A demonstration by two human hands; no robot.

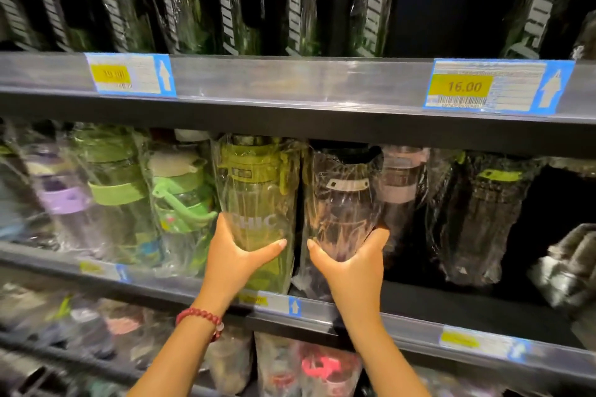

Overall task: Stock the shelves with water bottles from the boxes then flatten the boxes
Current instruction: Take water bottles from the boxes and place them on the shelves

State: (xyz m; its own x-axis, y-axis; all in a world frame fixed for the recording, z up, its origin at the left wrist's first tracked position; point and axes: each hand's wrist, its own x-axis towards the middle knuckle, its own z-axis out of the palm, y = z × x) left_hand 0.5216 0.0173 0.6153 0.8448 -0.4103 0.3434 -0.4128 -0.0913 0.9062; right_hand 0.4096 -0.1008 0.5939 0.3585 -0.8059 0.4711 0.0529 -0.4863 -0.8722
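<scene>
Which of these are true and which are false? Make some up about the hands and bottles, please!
1. The left hand grips the olive-lidded bottle. True.
2. The right hand holds nothing. False: its fingers curl round the dark-lidded bottle.
3. The price tag on the right reads 16.00. True.
4. The red bead bracelet is on the right wrist. False: it is on the left wrist.
5. Both held bottles are wrapped in clear plastic. True.
</scene>
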